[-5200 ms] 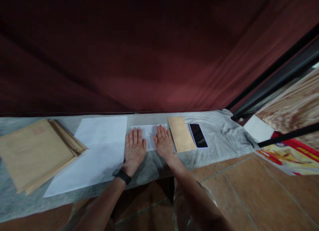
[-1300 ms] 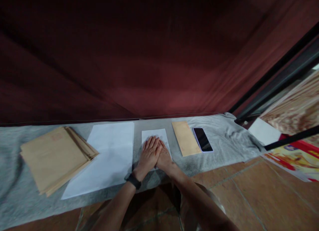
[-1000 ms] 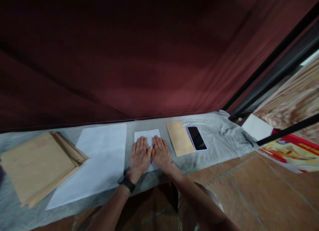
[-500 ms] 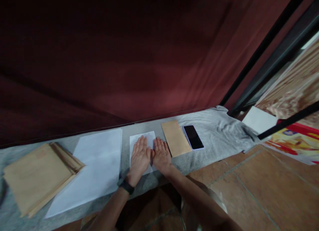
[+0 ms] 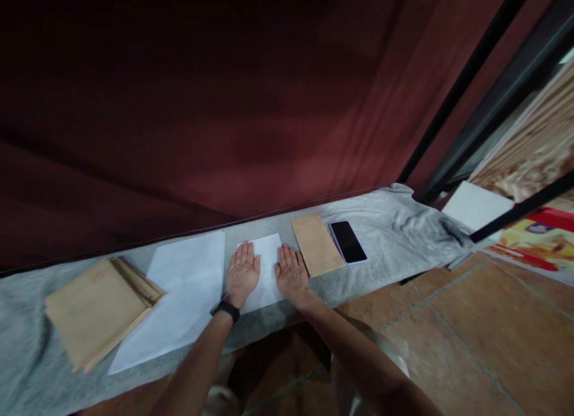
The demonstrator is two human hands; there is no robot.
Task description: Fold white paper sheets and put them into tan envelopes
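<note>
Cloth-covered worktop (image 5: pixel 385 225), white sheet (image 5: pixel 268 272) lying on it. Left hand (image 5: pixel 243 277) and right hand (image 5: pixel 291 275) flat over the sheet's sides, fingers straight, gripping nothing; likely to steady it. Right of sheet: brown envelope (image 5: pixel 317 245), then phone (image 5: pixel 348 242). Left: larger paper (image 5: pixel 191 290), partly under stacked envelopes (image 5: pixel 98 308).

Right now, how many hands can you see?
2. The left hand lies flat across the left edge of the small white paper; the right hand lies flat at its right edge, next to the lone envelope. No other hand shows.
</note>
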